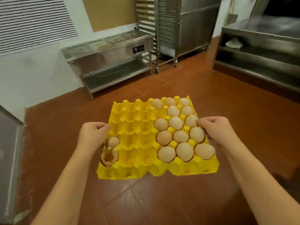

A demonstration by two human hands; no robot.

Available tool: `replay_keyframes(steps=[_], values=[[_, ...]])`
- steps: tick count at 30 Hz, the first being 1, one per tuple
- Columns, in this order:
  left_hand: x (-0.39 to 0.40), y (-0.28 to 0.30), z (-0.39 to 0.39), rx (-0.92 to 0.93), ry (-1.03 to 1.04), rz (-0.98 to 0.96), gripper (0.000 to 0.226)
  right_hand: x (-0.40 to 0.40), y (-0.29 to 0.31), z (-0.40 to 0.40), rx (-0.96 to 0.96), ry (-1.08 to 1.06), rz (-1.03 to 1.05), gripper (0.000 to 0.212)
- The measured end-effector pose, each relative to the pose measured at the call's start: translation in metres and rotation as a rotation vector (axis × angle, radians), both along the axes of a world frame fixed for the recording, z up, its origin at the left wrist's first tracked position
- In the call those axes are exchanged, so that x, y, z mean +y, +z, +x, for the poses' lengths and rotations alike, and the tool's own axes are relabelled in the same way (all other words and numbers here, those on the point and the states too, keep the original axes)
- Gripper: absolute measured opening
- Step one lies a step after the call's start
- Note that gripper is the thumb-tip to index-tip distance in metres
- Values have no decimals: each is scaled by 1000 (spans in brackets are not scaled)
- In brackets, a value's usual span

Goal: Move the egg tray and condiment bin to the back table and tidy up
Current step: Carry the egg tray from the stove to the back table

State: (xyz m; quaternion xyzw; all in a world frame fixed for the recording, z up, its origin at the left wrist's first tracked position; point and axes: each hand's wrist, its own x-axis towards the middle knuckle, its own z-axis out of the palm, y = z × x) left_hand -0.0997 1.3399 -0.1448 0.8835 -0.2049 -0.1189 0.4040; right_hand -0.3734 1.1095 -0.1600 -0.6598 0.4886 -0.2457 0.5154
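A yellow egg tray [138,127] hangs in the air over the red floor, held level between both hands. My left hand [92,135] grips its left edge and my right hand [215,129] grips its right edge. Several whole beige eggs [176,123] fill the right half of the tray. Broken eggshells [109,157] lie in two cups at the near left corner. The other cups are bare. No condiment bin is in view.
A steel warming counter [110,51] stands against the far wall, with a tall tray rack [164,25] to its right. A steel table with shelves [263,46] is at the right. A steel surface edge [9,124] juts in at the left. Red tiled floor [162,200] lies between.
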Motion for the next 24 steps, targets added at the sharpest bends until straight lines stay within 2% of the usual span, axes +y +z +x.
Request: replay_keyframes(steps=[5,8,10,15,24], values=[[-111,3,13,0,-183,31,27,-71,-9,-16,-1,-146,16,20],[-179,4,13,-17,-255,38,23,-121,-17,-23,-24,-207,6,24],[-220,6,9,-32,-278,37,20,-151,-17,-29,-24,-225,-2,28],[-310,14,6,-21,-313,23,14,-224,-7,-43,-40,-277,-36,22],[-438,17,14,-35,-375,25,15,-337,7,-42,-10,-336,-44,27]])
